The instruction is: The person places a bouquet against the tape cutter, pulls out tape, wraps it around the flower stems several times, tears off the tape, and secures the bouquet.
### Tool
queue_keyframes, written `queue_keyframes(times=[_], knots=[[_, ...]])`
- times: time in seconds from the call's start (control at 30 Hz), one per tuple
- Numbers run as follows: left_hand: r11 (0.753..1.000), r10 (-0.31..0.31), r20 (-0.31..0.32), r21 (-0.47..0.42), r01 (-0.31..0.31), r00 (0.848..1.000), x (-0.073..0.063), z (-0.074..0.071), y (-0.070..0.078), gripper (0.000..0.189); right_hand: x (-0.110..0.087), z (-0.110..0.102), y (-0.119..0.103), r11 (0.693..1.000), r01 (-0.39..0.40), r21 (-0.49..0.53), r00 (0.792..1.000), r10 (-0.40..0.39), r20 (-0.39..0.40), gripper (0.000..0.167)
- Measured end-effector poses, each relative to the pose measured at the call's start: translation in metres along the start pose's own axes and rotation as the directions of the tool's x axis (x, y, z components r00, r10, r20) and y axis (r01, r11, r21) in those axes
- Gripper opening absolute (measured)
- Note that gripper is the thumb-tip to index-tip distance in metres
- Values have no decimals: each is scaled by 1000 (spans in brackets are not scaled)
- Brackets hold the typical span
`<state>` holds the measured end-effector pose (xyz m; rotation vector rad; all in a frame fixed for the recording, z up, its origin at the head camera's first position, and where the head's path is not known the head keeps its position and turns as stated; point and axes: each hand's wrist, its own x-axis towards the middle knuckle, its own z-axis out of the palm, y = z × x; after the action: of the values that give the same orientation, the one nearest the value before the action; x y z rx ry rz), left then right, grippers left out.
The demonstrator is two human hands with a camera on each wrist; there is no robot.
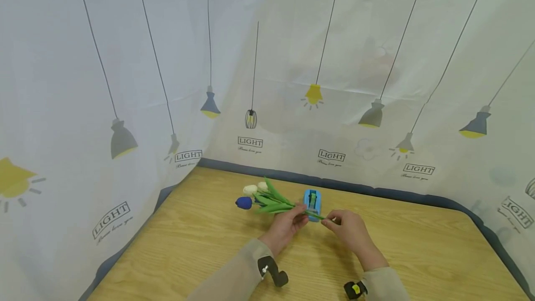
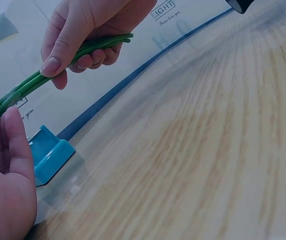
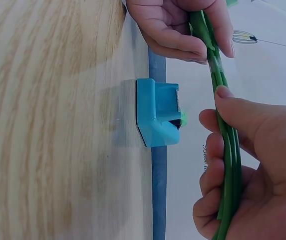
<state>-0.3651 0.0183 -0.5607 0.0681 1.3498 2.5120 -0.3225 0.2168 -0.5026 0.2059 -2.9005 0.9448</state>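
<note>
A bunch of tulips lies across both hands, with white blooms (image 1: 251,190) and a blue bloom (image 1: 244,203) pointing left above long green leaves (image 1: 271,207). My left hand (image 1: 286,226) holds the bunch just below the leaves, thumb on the near side. Farther down, my right hand (image 1: 351,231) grips the green stems (image 3: 228,150), its thumb pressed along them and fingers curled beneath. Between the two hands, a shiny band of clear tape (image 3: 216,64) wraps the stems. A blue tape dispenser (image 1: 318,198) stands on the table right behind the stems, partly covered by them in the head view.
The wooden table (image 1: 200,240) reaches back to a dark blue border at the foot of a white curtain (image 1: 284,59) printed with hanging lamps. Black camera mounts (image 1: 272,271) sit on both wrists over light sleeves.
</note>
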Motion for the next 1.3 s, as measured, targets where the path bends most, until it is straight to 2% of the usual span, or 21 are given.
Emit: queue_keyframes(times=[0.17, 0.37, 0.47, 0.6, 0.87, 1.0, 1.13, 1.3], knots=[[1000, -3, -3, -4, 3, 1000, 1, -2, 1, 5, 2, 2, -3, 1000, 6, -12, 1000, -6, 3, 10], [1000, -8, 21, 20, 7, 1000, 2, -5, 2, 5, 4, 2, -3, 1000, 1, -23, 998, 0, 59, 10], [999, -7, 41, 44, 6, 999, 3, -6, 4, 7, 8, 3, -2, 999, -4, -34, 995, 8, 95, 14], [998, 9, 35, 55, -11, 999, 2, -7, 7, 6, 12, 1, -4, 999, -24, -29, 993, 27, 118, 23], [999, -22, 15, 48, 22, 1000, 3, -5, 4, 8, 24, -12, -9, 993, -116, 35, 992, 114, 54, 29], [998, -39, 40, 47, 38, 998, 5, -2, -1, 9, 31, 0, -12, 985, -155, 80, 988, 152, 38, 27], [998, -34, 72, 59, 30, 997, 0, -1, -2, 9, 31, 17, -14, 979, -173, 108, 985, 174, 3, 25], [996, -38, 67, 78, 33, 997, -1, -3, -2, 10, 33, 31, -10, 963, -210, 171, 976, 217, -23, 25]])
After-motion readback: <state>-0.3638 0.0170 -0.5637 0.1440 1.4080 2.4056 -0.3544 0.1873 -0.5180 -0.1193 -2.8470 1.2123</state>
